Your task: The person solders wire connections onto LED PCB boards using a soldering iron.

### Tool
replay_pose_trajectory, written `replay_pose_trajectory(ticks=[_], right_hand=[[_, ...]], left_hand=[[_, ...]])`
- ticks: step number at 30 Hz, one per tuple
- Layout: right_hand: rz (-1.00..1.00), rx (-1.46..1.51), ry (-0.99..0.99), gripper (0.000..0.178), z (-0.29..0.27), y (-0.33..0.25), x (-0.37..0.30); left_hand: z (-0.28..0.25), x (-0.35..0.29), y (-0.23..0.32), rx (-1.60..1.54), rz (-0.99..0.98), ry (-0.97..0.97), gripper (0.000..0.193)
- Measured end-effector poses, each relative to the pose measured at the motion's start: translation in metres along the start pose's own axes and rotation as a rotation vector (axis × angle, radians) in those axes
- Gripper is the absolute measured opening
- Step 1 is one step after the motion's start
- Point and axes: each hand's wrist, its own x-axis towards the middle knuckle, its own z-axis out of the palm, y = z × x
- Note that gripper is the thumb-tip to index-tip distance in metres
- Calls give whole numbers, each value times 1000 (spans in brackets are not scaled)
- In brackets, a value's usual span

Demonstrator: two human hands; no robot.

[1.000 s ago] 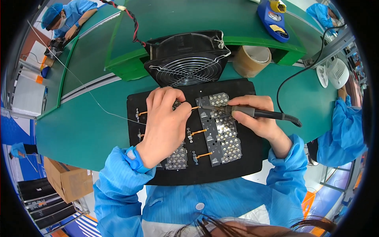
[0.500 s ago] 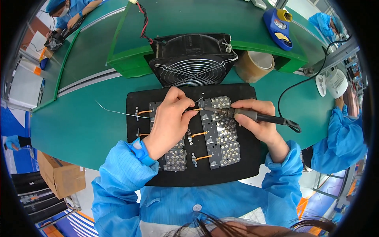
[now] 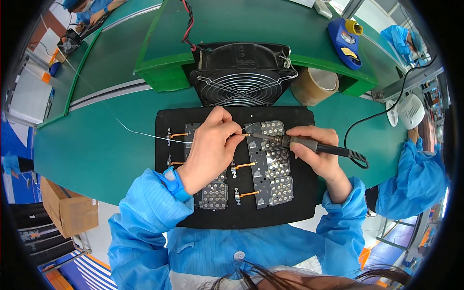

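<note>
My sleeves (image 3: 145, 205) are blue, my soldering iron (image 3: 333, 151) grey and black. Near the right edge of the black mat (image 3: 270, 217), dark boards (image 3: 261, 186) are dotted silver.

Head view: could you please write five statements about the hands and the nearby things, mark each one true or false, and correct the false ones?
1. The right hand's grip holds the iron. True.
2. The left hand's grip holds a second iron. False: it pinches a thin wire.
3. The wristband is on the right wrist. False: it is on the left wrist.
4. The roll is to the right of the fan. True.
5. The mat under the boards is white. False: it is black.
</note>
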Motion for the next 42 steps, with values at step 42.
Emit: replay_pose_trajectory(ticks=[42], right_hand=[[-85, -117, 487, 27, -36, -7, -24]], left_hand=[[-12, -4, 1, -200, -77, -22, 13]])
